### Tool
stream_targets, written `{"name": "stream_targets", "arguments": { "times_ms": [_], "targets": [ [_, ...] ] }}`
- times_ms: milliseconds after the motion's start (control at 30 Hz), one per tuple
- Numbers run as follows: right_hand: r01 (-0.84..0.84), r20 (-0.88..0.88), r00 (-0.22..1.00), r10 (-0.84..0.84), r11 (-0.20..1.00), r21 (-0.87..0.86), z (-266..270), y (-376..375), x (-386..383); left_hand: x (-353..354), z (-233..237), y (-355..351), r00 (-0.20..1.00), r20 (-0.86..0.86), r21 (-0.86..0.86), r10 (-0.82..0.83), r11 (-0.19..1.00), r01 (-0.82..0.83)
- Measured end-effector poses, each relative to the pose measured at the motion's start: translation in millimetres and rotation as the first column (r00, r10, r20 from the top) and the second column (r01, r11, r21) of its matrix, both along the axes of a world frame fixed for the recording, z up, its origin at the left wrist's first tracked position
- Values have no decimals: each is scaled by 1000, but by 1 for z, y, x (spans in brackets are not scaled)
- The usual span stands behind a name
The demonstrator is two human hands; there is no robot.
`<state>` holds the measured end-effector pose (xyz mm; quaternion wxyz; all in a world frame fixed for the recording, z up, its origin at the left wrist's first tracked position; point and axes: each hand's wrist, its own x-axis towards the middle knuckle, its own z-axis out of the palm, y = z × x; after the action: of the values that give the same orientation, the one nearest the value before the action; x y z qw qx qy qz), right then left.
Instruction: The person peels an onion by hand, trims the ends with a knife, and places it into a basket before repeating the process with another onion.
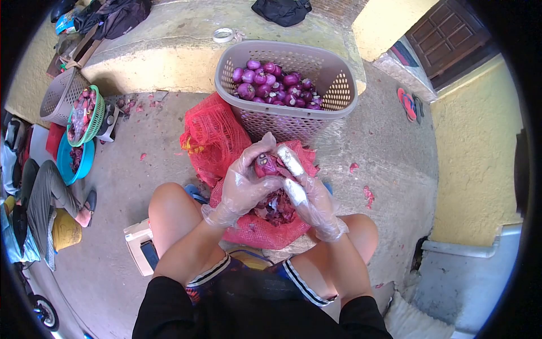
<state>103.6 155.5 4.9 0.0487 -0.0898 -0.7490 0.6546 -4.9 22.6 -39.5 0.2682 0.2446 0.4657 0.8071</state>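
Left hand [240, 183] and right hand [316, 200] (thumb and one finger white-wrapped) curl fingers around an onion [265, 164].

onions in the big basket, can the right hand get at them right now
Probably yes: the basket stands open-topped just ahead of the right hand, with nothing covering the onions. It would have to leave the onion between the hands and clear the near rim.

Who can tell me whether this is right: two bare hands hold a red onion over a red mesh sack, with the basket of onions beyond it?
No, not bare: the left hand and right hand wear clear plastic gloves, as the head view shows. They do hold a red onion over a red mesh sack, with the basket of onions beyond it.
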Motion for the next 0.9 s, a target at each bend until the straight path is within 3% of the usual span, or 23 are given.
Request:
{"name": "stream_targets", "arguments": {
  "times_ms": [67,133,200,367,467,500,600,667,767,900],
  "targets": [
    [5,-20,1000,-6,999,-33,6,-2,0,2,2,-2,994,104,35,-24,999,21],
    [36,127,992,-23,995,-98,21,-4,1,0,3,-3,992,117,52,-40,998,34],
    [45,144,989,-25,990,-136,20,-3,2,0,5,-4,990,133,59,-54,997,46],
    [30,-138,989,-61,976,-217,3,-5,-2,-1,10,-7,982,171,73,-77,995,65],
    [82,-191,976,-104,989,-120,-8,7,-7,-2,1,-7,995,75,127,-69,990,59],
    [35,-201,974,-106,944,-329,-3,7,-7,-2,3,-7,990,108,154,-93,985,76],
    [-34,-193,980,-42,926,-375,3,11,-4,-6,9,-7,977,158,192,-141,975,110],
    [-46,-120,993,9,947,-317,16,8,1,-10,9,-9,980,135,155,-146,980,125],
    [-68,30,997,78,967,-247,38,6,4,-11,1,-7,996,-49,11,-80,997,80],
    [-86,58,994,91,993,-78,32,7,2,-8,15,-7,985,-146,-18,-91,996,89]
  ]
}}
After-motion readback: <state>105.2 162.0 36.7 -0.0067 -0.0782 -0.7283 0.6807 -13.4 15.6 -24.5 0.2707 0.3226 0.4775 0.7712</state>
